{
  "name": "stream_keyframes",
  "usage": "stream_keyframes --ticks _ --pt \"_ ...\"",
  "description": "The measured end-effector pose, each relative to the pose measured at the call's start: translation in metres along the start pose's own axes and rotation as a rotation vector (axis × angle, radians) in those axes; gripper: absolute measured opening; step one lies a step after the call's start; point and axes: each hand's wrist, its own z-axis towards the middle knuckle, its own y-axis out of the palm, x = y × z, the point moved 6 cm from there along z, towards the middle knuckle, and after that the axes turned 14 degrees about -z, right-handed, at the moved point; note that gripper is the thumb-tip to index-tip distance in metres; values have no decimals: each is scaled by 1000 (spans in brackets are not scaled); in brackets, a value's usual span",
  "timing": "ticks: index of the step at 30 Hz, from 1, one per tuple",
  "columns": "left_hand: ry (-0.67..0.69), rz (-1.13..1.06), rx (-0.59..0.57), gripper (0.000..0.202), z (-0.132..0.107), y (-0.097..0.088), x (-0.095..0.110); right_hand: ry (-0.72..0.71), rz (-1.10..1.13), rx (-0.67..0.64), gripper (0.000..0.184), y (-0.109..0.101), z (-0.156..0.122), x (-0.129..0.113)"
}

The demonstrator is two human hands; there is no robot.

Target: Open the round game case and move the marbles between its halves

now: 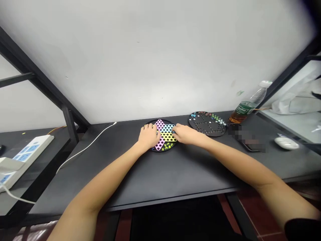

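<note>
head | checkers board (167,133) | star tip points away | left hand (149,136) | right hand (187,134)

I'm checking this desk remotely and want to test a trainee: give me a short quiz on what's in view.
1. Multiple choice: what lies next to the right hand, farther along the desk?
A) a black round marble board
B) a white power strip
C) a white computer mouse

2. True or false: the left hand and the right hand both touch the star-patterned marble board.

3. Short answer: what stands on the desk just right of the black board?

Key:
1. A
2. True
3. A plastic bottle with a green label
</note>
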Motion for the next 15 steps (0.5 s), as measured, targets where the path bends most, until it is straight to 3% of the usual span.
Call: stream_keyframes --ticks 6,15 --pt "-22 -22 -15 35 0 0 -1 266 40 -10 42 26 14 15" --pt "-7 -26 0 36 0 1 -1 253 141 -96 48 38 15 14"
